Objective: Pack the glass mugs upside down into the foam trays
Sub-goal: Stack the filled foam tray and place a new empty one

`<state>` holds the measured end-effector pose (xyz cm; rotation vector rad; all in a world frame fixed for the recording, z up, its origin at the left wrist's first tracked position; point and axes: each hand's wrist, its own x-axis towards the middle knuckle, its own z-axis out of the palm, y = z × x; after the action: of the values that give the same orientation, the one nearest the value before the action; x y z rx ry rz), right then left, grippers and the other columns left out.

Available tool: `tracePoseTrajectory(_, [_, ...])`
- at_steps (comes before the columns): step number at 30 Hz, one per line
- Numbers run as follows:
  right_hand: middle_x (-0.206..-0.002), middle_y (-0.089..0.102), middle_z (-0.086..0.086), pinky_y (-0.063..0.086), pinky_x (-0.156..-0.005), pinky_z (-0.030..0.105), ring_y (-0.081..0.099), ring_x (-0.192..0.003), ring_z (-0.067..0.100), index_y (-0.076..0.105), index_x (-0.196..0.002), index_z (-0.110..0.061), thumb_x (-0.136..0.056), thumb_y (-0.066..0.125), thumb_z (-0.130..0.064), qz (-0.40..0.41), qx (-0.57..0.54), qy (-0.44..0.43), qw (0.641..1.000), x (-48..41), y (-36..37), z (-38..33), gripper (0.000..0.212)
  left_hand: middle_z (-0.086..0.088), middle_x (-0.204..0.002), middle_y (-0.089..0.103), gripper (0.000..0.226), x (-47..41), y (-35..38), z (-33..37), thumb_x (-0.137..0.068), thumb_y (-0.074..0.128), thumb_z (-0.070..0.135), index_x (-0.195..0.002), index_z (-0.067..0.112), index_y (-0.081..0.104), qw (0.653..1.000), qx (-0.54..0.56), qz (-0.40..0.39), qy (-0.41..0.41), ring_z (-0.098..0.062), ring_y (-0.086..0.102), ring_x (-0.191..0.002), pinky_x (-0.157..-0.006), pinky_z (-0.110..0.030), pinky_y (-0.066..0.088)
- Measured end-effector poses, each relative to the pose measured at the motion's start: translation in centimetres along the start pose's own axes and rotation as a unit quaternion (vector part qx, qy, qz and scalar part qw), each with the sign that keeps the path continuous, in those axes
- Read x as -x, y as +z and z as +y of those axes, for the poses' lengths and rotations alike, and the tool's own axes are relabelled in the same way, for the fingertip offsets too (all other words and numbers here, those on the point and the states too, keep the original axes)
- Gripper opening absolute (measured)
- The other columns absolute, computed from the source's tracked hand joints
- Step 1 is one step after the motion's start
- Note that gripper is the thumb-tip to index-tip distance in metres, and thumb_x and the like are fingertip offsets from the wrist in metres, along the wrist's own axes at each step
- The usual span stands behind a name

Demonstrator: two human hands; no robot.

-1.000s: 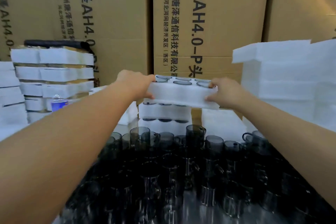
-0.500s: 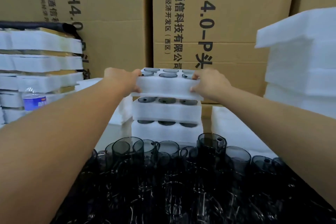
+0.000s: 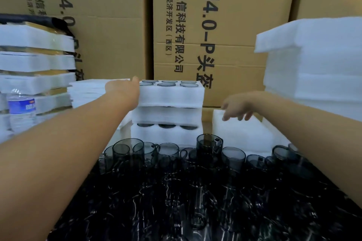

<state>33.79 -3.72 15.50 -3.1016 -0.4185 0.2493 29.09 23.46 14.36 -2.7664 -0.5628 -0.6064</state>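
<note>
The left grip [image 3: 122,89] lies against the left end of the top tray [image 3: 172,96], thumb at its upper edge. Its fingers are hidden, so whether it clasps the foam cannot be told. The right grip [image 3: 235,108] hangs free to the right of that tray, fingers spread and loose, holding nothing, just above a foam block [image 3: 241,133]. The top tray sits on two lower trays [image 3: 166,121], between the grips; dark round mug ends [image 3: 166,84] show in its cells. Loose mugs [image 3: 209,144] stand crowded on the surface, below and nearer than both grips. A bottle [image 3: 21,107] stands well left of the left grip. Cartons [image 3: 225,15] stand beyond both.
</note>
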Motion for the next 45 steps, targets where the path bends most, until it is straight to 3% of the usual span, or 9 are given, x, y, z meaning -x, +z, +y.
tracePoseTrajectory(4, [-0.145, 0.041, 0.009, 0.050, -0.088, 0.029, 0.056, -0.108, 0.022, 0.033, -0.146, -0.011, -0.095, 0.054, -0.031, -0.091, 0.167, 0.057, 0.980, 0.7, 3.1, 1.3, 0.058, 0.000, -0.083, 0.051, 0.041, 1.7, -1.7, 0.7, -0.089, 0.051, 0.018, -0.129, 0.013, 0.041, 1.000, -0.010, -0.001, -0.009, -0.022, 0.046, -0.078, -0.051, -0.026, 0.024])
tracePoseTrajectory(7, [-0.140, 0.046, 0.009, 0.050, -0.090, 0.030, 0.057, -0.107, 0.023, 0.037, -0.143, -0.009, -0.092, 0.060, -0.026, -0.048, 0.173, 0.065, 0.982, -0.3, 4.7, 1.7, 0.058, -0.006, -0.114, 0.057, 0.034, 3.2, -2.2, 1.2, -0.091, 0.050, 0.023, -0.123, 0.013, 0.046, 0.998, -0.045, 0.026, 0.042, -0.024, 0.052, -0.094, -0.063, -0.028, 0.031])
tracePoseTrajectory(12, [-0.125, 0.055, 0.007, 0.045, -0.080, 0.028, 0.054, -0.108, 0.022, 0.050, -0.128, -0.012, -0.094, 0.045, -0.011, 0.050, 0.196, 0.039, 0.978, -1.3, 6.3, 2.9, 0.034, -0.003, -0.111, 0.057, 0.026, 5.6, -2.6, 1.5, -0.092, 0.045, 0.030, -0.114, 0.017, 0.049, 0.988, -0.053, 0.009, 0.144, -0.022, 0.046, -0.088, -0.063, -0.030, 0.031])
tracePoseTrajectory(18, [-0.117, 0.047, 0.022, 0.040, -0.078, 0.034, 0.047, -0.097, 0.032, 0.037, -0.128, -0.004, -0.095, 0.041, -0.009, 0.207, 0.015, 0.035, 0.978, 0.4, 4.5, 5.8, 0.033, 0.003, -0.111, 0.060, 0.026, 7.1, -4.3, 1.3, -0.094, 0.042, 0.029, -0.118, 0.025, 0.054, 0.957, 0.060, 0.061, 0.278, -0.016, 0.050, -0.092, -0.071, -0.029, 0.040])
tracePoseTrajectory(24, [-0.113, 0.047, 0.026, 0.038, -0.070, 0.035, 0.051, -0.097, 0.039, 0.041, -0.125, -0.001, -0.095, 0.047, -0.011, 0.352, -0.160, -0.011, 0.922, 6.0, 2.2, 5.9, 0.032, 0.008, -0.092, 0.061, 0.016, 8.8, -7.5, 2.3, -0.091, 0.050, 0.020, -0.102, 0.021, 0.062, 0.917, 0.268, 0.126, 0.266, -0.014, 0.054, -0.084, -0.073, -0.030, 0.046])
tracePoseTrajectory(27, [-0.111, 0.050, 0.019, 0.036, -0.065, 0.034, 0.051, -0.091, 0.033, 0.044, -0.122, -0.002, -0.093, 0.045, -0.007, 0.367, -0.222, -0.055, 0.902, 9.4, 2.7, 5.6, 0.030, 0.013, -0.080, 0.058, 0.010, 10.7, -8.4, 2.6, -0.090, 0.054, 0.017, -0.093, 0.023, 0.062, 0.866, 0.443, 0.166, 0.161, -0.011, 0.057, -0.080, -0.064, -0.024, 0.043])
tracePoseTrajectory(31, [-0.112, 0.050, 0.004, 0.037, -0.061, 0.026, 0.053, -0.090, 0.021, 0.048, -0.120, -0.014, -0.089, 0.048, -0.008, 0.409, -0.274, -0.125, 0.861, 14.6, 4.3, 5.1, 0.032, 0.004, -0.105, 0.061, 0.021, 14.5, -8.8, 2.3, -0.093, 0.052, 0.019, -0.113, 0.023, 0.057, 0.758, 0.637, 0.129, 0.060, -0.016, 0.062, -0.098, -0.082, -0.036, 0.055])
tracePoseTrajectory(39, [-0.114, 0.049, -0.002, 0.040, -0.065, 0.012, 0.051, -0.084, 0.011, 0.046, -0.099, -0.036, -0.079, 0.055, 0.006, 0.391, -0.225, -0.236, 0.861, 25.6, 8.2, 7.3, 0.047, 0.004, -0.110, 0.061, 0.019, 22.5, -12.1, 1.4, -0.094, 0.039, 0.037, -0.096, 0.030, 0.057, 0.626, 0.773, 0.089, 0.039, -0.007, 0.061, -0.099, -0.071, -0.023, 0.053])
tracePoseTrajectory(45, [-0.116, 0.049, -0.020, 0.029, -0.082, -0.001, 0.043, -0.102, -0.009, 0.047, -0.095, -0.041, -0.068, 0.048, 0.010, 0.346, -0.152, -0.251, 0.891, 32.5, 13.7, 9.8, 0.058, 0.004, -0.087, 0.064, 0.036, 30.8, -11.3, 1.3, -0.078, 0.034, 0.050, -0.073, 0.047, 0.069, 0.700, 0.711, 0.004, 0.066, -0.013, 0.058, -0.077, -0.062, -0.030, 0.052])
